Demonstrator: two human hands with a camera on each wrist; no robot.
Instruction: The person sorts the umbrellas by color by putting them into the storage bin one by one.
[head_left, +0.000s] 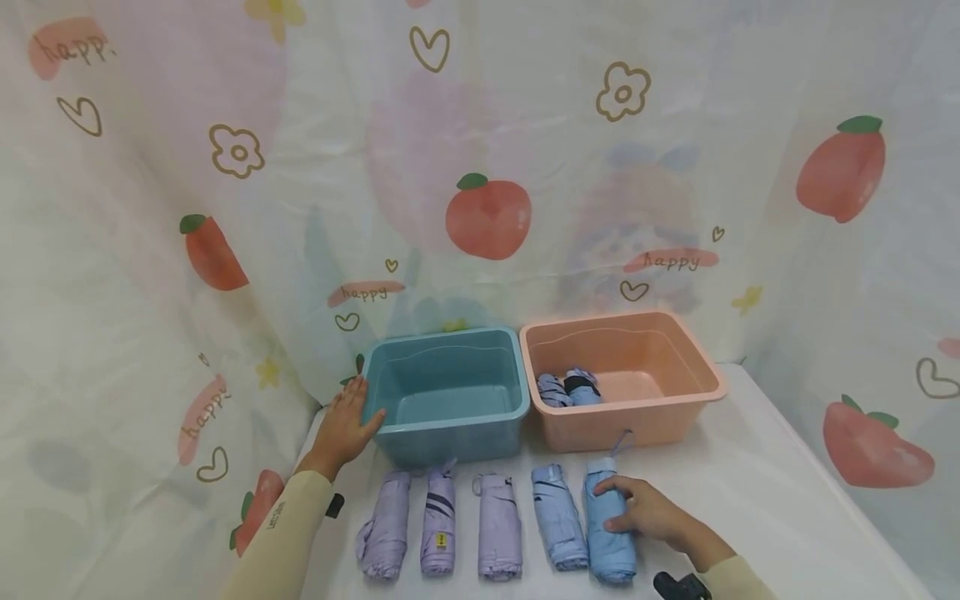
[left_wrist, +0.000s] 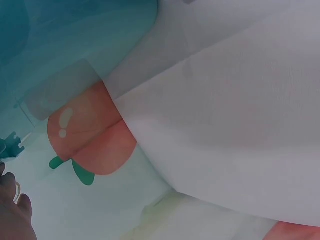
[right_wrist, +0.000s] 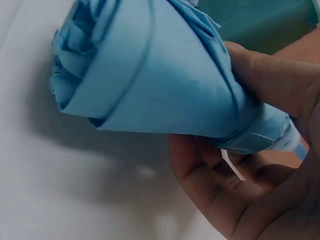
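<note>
My right hand (head_left: 651,512) grips a blue folded umbrella (head_left: 612,553), the rightmost in a row on the table. In the right wrist view, the thumb lies along one side of this rolled umbrella (right_wrist: 165,75) and curled fingers (right_wrist: 200,185) come round from the other. Just left of it lies another blue folded umbrella (head_left: 558,521). Three purple folded umbrellas (head_left: 499,529) make up the rest of the row. My left hand (head_left: 341,429) rests against the left side of a teal bin (head_left: 450,427), fingers extended along its rim.
A peach-coloured bin (head_left: 622,425) stands right beside the teal one, with two folded umbrellas (head_left: 582,388) inside at its left. Both bins stand at the back of the white table (head_left: 720,475). Behind them hangs a printed curtain (head_left: 487,108), which also runs along both sides.
</note>
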